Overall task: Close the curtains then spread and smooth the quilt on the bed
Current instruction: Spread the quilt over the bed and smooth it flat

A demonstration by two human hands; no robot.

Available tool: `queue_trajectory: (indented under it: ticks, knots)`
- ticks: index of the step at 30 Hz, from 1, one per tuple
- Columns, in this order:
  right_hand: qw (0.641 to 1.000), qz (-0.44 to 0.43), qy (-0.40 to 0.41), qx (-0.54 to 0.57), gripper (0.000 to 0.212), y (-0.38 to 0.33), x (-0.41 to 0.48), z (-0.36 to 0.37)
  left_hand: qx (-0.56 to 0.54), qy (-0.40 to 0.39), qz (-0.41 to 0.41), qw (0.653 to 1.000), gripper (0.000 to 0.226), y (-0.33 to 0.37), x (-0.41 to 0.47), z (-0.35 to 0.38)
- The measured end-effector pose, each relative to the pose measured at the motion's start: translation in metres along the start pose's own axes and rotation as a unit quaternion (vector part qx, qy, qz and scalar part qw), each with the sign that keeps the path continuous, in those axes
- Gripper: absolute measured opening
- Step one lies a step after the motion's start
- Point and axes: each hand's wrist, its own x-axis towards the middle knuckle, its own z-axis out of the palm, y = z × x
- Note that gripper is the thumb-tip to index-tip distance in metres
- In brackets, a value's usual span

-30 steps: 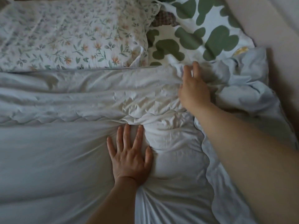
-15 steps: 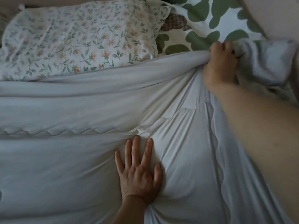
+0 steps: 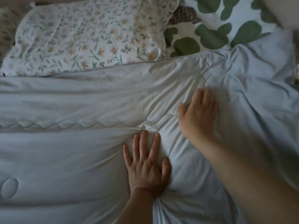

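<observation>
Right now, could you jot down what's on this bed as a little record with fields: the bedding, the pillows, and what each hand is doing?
quilt: pale grey-blue padded quilt, spread across the bed, creased around the hands, rumpled at the far right
floral pillow: white pillow with small orange-and-green flowers, above the quilt's top edge
second pillow: white pillow with large green blotches, beside the floral one
left hand: left hand flat, fingers spread, pressing the quilt
right hand: right hand flat on the quilt, blurred
curtains: not in view

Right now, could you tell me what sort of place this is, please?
Probably a bedroom: a pale blue-grey quilt spread out, a floral-print pillow and a white pillow with green blotches.
</observation>
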Motion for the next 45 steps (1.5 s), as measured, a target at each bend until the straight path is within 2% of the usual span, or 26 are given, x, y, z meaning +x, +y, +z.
queue_trajectory:
  ticks: [3, 12, 15, 18, 20, 24, 27, 30, 34, 38, 43, 45]
  knots:
    - [0.999, -0.026, -0.008, -0.041, 0.067, -0.001, -0.028, 0.009, 0.000, -0.001, -0.002, 1.000, 0.076, 0.000, -0.001, 0.001]
    - [0.994, -0.039, -0.002, -0.098, 0.070, -0.005, -0.023, 0.019, -0.024, 0.021, 0.009, 0.999, 0.073, 0.001, -0.003, -0.003]
    - [0.994, -0.040, 0.002, -0.100, 0.071, -0.005, -0.020, 0.020, -0.093, 0.099, -0.010, 0.991, 0.069, -0.008, 0.024, -0.017]
    - [0.994, -0.048, 0.007, -0.101, 0.071, -0.005, -0.017, 0.023, -0.111, 0.181, -0.029, 0.977, 0.061, -0.033, 0.094, -0.045]
    - [0.993, -0.047, 0.012, -0.105, 0.072, -0.005, -0.015, 0.024, -0.065, 0.140, -0.046, 0.987, 0.063, -0.050, 0.143, -0.071]
    - [0.992, -0.047, 0.020, -0.117, 0.072, -0.005, -0.013, 0.025, 0.043, -0.038, -0.105, 0.993, 0.078, -0.086, 0.204, -0.101]
    - [0.991, -0.046, 0.021, -0.120, 0.072, -0.007, -0.012, 0.025, 0.093, -0.081, -0.114, 0.986, 0.068, -0.100, 0.214, -0.100]
    - [0.991, -0.045, 0.024, -0.120, 0.072, -0.007, -0.011, 0.026, 0.097, -0.045, -0.128, 0.986, 0.038, -0.103, 0.217, -0.100]
    - [0.992, -0.047, 0.022, -0.116, 0.072, -0.007, -0.010, 0.025, 0.091, -0.012, -0.103, 0.990, 0.019, -0.103, 0.221, -0.099]
    - [0.993, -0.047, 0.015, -0.112, 0.073, -0.008, -0.010, 0.024, 0.045, 0.046, -0.093, 0.994, 0.017, -0.098, 0.221, -0.098]
    - [0.992, -0.044, 0.012, -0.119, 0.073, -0.008, -0.010, 0.022, -0.072, 0.211, -0.033, 0.974, 0.011, -0.093, 0.248, -0.134]
    - [0.992, -0.043, 0.015, -0.121, 0.073, -0.009, -0.009, 0.023, -0.080, 0.213, -0.040, 0.973, 0.013, -0.094, 0.257, -0.133]
